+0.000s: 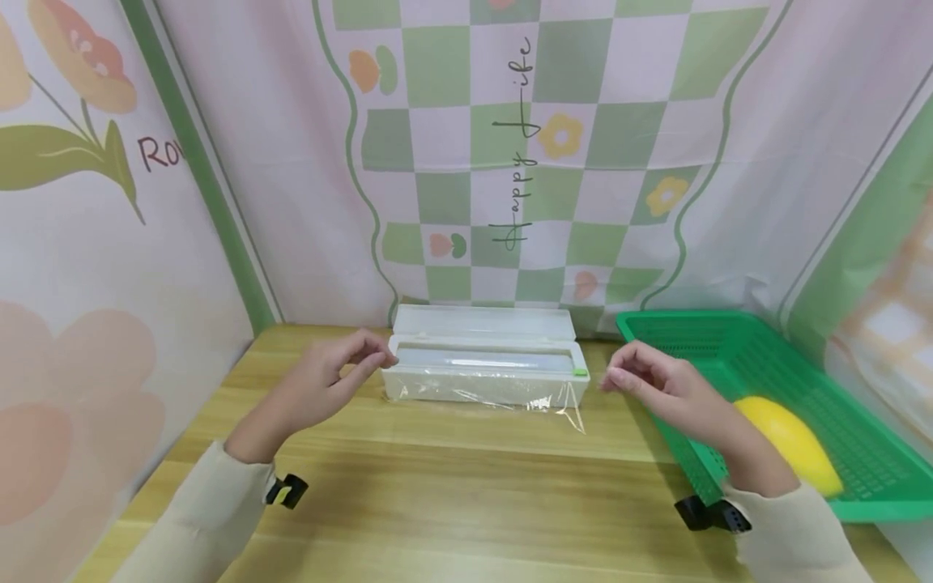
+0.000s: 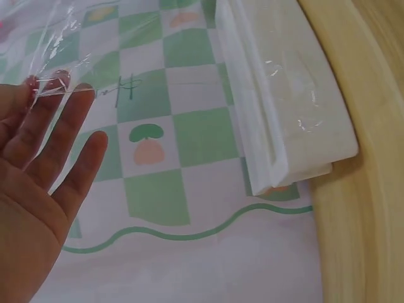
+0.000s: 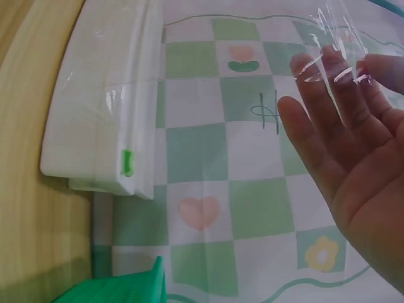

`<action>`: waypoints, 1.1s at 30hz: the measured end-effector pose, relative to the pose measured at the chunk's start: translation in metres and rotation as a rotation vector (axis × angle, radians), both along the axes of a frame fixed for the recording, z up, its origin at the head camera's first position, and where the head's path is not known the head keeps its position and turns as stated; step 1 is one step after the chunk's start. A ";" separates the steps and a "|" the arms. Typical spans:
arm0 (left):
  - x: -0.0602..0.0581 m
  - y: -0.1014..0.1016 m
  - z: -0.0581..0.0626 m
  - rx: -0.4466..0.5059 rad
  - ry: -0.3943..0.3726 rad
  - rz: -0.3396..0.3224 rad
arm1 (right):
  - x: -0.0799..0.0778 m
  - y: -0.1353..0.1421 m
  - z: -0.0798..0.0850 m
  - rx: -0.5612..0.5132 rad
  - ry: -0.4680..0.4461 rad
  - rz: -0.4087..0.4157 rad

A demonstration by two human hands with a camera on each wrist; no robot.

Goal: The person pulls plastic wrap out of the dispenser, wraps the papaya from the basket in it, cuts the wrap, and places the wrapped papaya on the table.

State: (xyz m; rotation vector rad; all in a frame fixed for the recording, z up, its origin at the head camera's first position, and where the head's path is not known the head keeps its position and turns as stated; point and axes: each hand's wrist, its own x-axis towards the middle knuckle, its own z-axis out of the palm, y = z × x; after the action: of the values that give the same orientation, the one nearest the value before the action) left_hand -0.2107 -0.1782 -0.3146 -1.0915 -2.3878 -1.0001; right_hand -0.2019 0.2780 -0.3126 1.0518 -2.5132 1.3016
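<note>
A long white cling film box [image 1: 430,389] stands at the back of the table, its lid [image 1: 484,322] raised. Clear cling film [image 1: 539,402] hangs wrinkled over its front, and a small green slider [image 1: 580,372] sits at the right end. My left hand [image 1: 328,376] is beside the box's left end; in the left wrist view its thumb and fingertips pinch clear film [image 2: 57,47]. At the other end, my right hand [image 1: 666,389] is raised by the basket; the right wrist view shows it pinching film [image 3: 344,57] too. The film's full outline is hard to see.
At the right, a green plastic basket [image 1: 685,316] holds a smooth yellow fruit-shaped object [image 1: 790,437], partly behind my right forearm. A patterned cloth [image 1: 503,138] rises behind the wooden table [image 1: 452,502] and along both sides.
</note>
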 end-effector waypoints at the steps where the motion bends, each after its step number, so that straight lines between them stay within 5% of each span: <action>1: 0.000 -0.001 -0.002 -0.002 -0.004 -0.012 | 0.001 0.001 -0.002 0.007 -0.006 0.004; 12: 0.007 -0.014 -0.016 -0.060 -0.028 -0.160 | 0.010 0.006 -0.024 0.078 0.074 0.073; 23: 0.014 -0.017 -0.037 -0.193 -0.347 -0.286 | 0.019 0.008 -0.051 0.143 -0.081 0.166; 33: 0.017 -0.012 -0.060 -0.199 -0.469 -0.361 | 0.024 0.008 -0.072 0.204 -0.187 0.257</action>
State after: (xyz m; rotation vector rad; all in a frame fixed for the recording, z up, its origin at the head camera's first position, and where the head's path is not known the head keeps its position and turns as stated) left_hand -0.1941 -0.1898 -0.3743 -1.5461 -2.7646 -1.2739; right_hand -0.1777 0.2864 -0.3842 1.3969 -2.7720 1.2777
